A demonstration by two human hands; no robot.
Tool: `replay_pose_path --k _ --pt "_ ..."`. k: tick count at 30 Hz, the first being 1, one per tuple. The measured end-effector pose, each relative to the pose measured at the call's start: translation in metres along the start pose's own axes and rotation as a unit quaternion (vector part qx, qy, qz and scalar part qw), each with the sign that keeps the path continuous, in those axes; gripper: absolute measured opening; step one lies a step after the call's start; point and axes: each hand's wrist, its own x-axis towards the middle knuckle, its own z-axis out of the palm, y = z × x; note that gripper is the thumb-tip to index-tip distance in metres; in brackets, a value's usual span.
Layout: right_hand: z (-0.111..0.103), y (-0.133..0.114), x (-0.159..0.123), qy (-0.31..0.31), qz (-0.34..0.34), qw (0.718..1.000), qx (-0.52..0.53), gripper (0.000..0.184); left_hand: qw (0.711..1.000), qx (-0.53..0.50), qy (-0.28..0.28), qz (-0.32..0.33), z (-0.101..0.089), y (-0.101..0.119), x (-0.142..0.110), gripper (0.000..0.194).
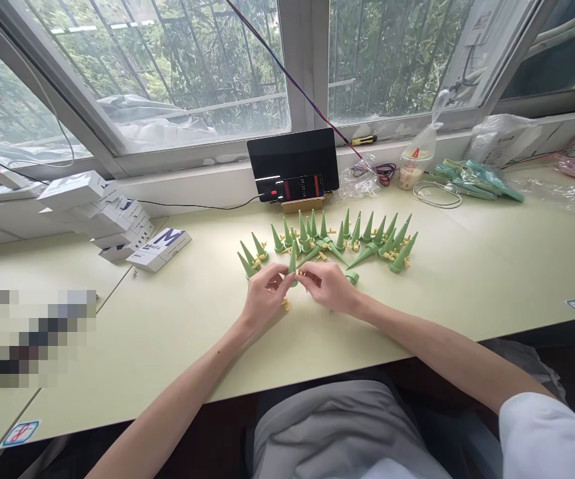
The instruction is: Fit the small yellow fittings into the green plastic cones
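My left hand (pixel 266 290) is closed around the base of a green plant watering spike (pixel 292 258), which points upward over the table. Right beside it, my right hand (pixel 328 285) pinches a small yellow valve (pixel 300 273) at the spike's base, mostly hidden by the fingers. Beyond both hands, several green spikes with yellow valves stand in a loose group (pixel 367 229), and a few of them lie on their sides. A green cap (pixel 351 277) rests just right of my right hand. Under my left wrist a loose yellow valve (pixel 286 304) lies on the tabletop.
A pale yellow table (pixel 177 339) runs along the window. White boxes (pixel 102 213) are stacked at the left. A dark tablet (pixel 294 159) with a phone before it leans at the back. Farther right are a bagged cup (pixel 414 163) and green plastic packets (pixel 471 179).
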Motion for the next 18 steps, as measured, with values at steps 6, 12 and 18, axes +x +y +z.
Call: replay_pose_path --k 6,12,18 --pt "-0.0008 -0.0059 0.0003 -0.002 0.087 0.988 0.126 0.023 1.0 -0.016 0.022 0.01 0.0008 0.0019 -0.0013 0.019" --pt "-0.0026 -0.0073 0.0037 -0.019 0.17 0.951 0.256 0.028 0.999 -0.017 0.034 0.022 0.0016 0.0036 -0.0019 0.017" --pt "-0.0025 -0.0088 0.0039 -0.013 0.198 0.936 0.291 0.028 0.998 0.014 0.046 0.031 0.002 0.0033 -0.0019 0.016"
